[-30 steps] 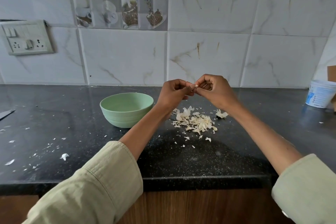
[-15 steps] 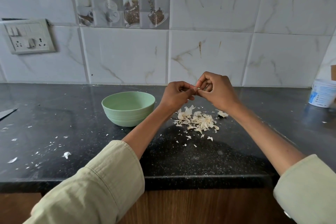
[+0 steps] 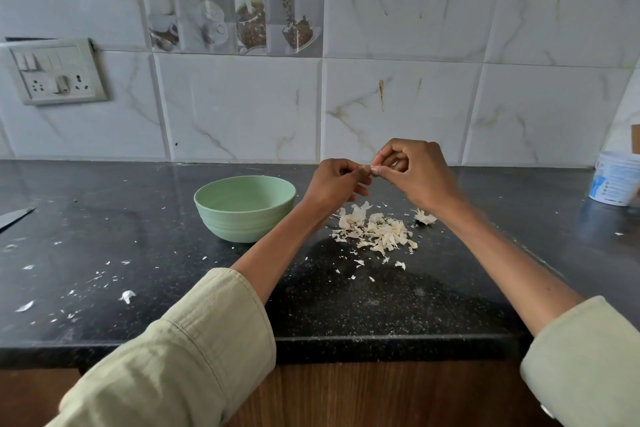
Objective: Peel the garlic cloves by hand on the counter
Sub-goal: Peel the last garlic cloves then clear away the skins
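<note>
Gleaming black counter (image 3: 104,253), scattered garlic skins (image 3: 375,232), marbled wall tiles (image 3: 242,107)

- The black speckled counter (image 3: 363,308) in front of me runs back to the tiled wall.
- A pale green bowl (image 3: 244,207) stands on it, left of centre.
- Just right of the bowl lies a pile of garlic skins (image 3: 375,230), with one clump of skin (image 3: 425,217) a little apart.
- White flakes (image 3: 127,296) are scattered over the left part.
- A knife blade tip (image 3: 15,217) lies at the left edge.
- A white tub (image 3: 614,178) stands far right.
</note>
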`<state>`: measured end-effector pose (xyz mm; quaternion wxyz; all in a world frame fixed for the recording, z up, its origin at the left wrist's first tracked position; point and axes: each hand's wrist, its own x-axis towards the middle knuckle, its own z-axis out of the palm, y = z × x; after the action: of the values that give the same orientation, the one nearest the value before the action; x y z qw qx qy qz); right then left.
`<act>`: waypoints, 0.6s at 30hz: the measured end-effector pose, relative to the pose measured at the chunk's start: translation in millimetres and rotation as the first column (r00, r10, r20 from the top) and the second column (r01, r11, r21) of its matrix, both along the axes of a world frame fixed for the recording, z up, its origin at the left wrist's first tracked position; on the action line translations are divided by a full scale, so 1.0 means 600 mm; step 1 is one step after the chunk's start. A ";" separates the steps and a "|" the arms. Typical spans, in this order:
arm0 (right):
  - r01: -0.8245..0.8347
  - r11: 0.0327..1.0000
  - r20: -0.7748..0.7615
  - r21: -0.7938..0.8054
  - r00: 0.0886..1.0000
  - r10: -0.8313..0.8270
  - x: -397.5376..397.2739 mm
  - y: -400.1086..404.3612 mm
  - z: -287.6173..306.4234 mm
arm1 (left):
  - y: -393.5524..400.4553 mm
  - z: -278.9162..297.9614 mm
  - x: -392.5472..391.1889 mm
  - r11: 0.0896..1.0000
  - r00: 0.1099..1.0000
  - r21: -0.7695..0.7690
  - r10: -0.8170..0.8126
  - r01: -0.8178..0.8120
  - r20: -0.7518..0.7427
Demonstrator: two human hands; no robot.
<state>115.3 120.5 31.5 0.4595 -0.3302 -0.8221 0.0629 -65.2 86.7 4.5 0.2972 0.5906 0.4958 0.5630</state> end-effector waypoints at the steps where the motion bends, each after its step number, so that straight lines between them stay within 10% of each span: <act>1: -0.001 1.000 0.010 0.004 1.000 0.001 0.001 0.000 0.001 | -0.001 0.000 0.000 1.000 1.000 0.006 -0.010 0.010 -0.003; 18: -0.101 0.995 0.108 -0.006 0.989 0.101 0.008 -0.010 0.002 | -0.006 -0.002 -0.009 0.995 0.999 0.096 0.031 -0.027 -0.037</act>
<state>120.1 114.7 32.6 0.4103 -0.2913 -0.8615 0.0683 -70.5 83.2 3.2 0.2509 0.6077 0.4824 0.5789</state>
